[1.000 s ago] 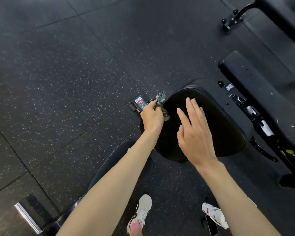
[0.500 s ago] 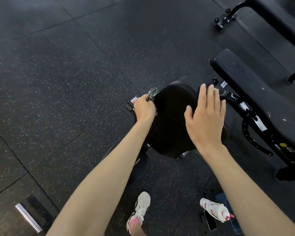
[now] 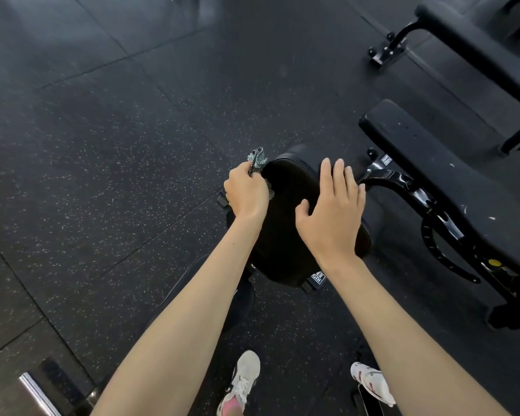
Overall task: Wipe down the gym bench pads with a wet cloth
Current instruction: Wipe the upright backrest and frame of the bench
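Left hand (image 3: 246, 195) sat at the 10 o'clock edge of the black seat pad (image 3: 285, 235), its grip closed round a bunched grey-green cloth (image 3: 258, 159) held against that edge, right hand (image 3: 330, 211) lay flat on the pad toward 2 o'clock, grip wide with fingers straight, second bench (image 3: 433, 163) stood at 3 o'clock.

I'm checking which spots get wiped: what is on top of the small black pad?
The right hand lies open on the pad; the left hand grips the cloth at its left edge. The pad surface under both hands is hidden.
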Demonstrator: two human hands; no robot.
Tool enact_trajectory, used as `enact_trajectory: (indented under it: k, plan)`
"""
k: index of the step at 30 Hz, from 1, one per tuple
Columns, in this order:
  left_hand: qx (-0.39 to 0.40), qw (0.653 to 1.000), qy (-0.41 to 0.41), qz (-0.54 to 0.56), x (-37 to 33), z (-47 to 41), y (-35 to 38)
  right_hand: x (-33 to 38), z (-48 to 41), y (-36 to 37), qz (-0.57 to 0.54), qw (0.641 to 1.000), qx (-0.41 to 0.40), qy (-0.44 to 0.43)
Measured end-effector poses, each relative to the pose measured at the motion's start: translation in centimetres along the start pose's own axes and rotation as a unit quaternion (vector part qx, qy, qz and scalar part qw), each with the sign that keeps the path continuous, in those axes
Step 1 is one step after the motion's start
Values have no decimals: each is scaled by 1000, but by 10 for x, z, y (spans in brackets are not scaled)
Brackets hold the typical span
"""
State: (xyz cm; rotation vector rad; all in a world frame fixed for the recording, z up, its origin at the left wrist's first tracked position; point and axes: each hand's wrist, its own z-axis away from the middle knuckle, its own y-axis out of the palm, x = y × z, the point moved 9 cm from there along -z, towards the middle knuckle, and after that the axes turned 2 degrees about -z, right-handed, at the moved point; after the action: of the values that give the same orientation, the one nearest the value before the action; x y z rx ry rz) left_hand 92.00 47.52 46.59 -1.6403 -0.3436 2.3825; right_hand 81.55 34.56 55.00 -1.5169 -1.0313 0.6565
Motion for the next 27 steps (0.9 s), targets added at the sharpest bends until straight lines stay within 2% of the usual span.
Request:
enact_trajectory:
  k: [6,14,18,19,21,24,27]
  plan:
    - [-7,977,210,-29,-82,40,-3,1,1,0,9,1000,2,-6]
    - [4,926,374,-57,-89,80,9,0,1,0,-17,999,-13,-23]
    - [75,904,420,-30,-83,87,12,-2,1,-1,-55,998,3,-38]
    - [109,906,408,-14,-81,89,12,-2,1,-2,-64,997,14,-46]
    - [160,930,329,29,-71,84,4,-5,1,-2,-87,994,46,-52]
    - [139,970,173,97,-39,65,-23,-8,9,-7,-119,989,65,-58]
    - [120,984,26,132,-6,54,-40,-3,31,-20,-133,985,2,-112]
